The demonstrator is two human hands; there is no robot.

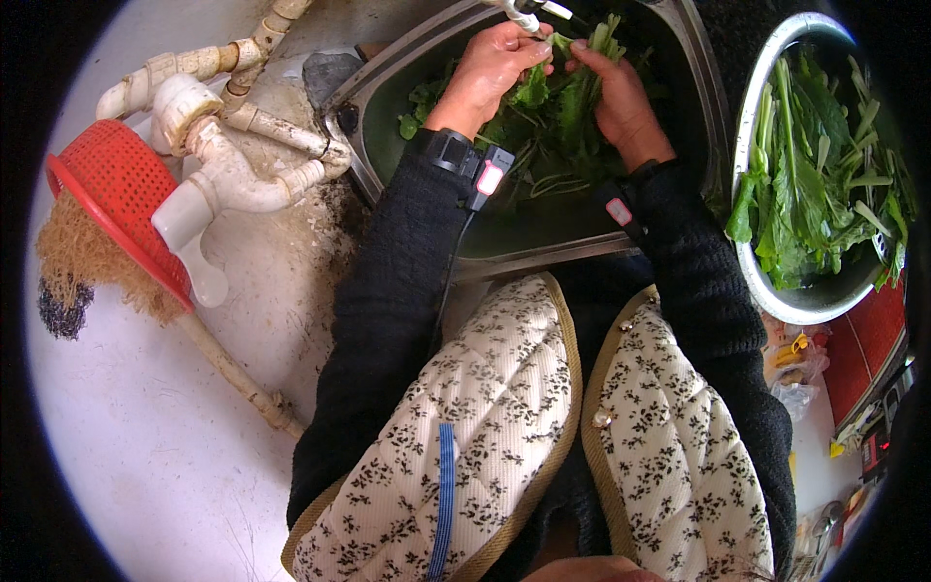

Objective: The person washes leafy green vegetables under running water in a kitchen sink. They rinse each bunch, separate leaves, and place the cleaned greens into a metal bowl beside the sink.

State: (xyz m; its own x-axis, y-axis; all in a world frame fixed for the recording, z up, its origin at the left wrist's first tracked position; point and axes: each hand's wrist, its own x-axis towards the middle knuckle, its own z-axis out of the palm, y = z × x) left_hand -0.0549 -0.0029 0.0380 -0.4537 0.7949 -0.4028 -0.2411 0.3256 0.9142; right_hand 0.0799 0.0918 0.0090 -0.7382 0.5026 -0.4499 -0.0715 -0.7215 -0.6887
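Note:
Over a metal sink basin [494, 258], my left hand [498, 69] pinches the stem of a leafy green [533, 89] between thumb and fingers. Close to its right, my right hand [622, 102] grips a bunch of leafy greens [578, 109] with pale stems pointing up. The tip of a faucet [525, 18] is just above my left hand. More loose greens [556, 182] lie in the basin below both hands. Parts of my fingers are hidden by the leaves.
A metal bowl [743, 269] of leafy greens stands right of the sink. White plastic pipes with a tap [218, 171] run along the left wall. A red plastic strainer [120, 207] with brown fibre scrubbing material [94, 254] hangs there. A cable runs along my left sleeve.

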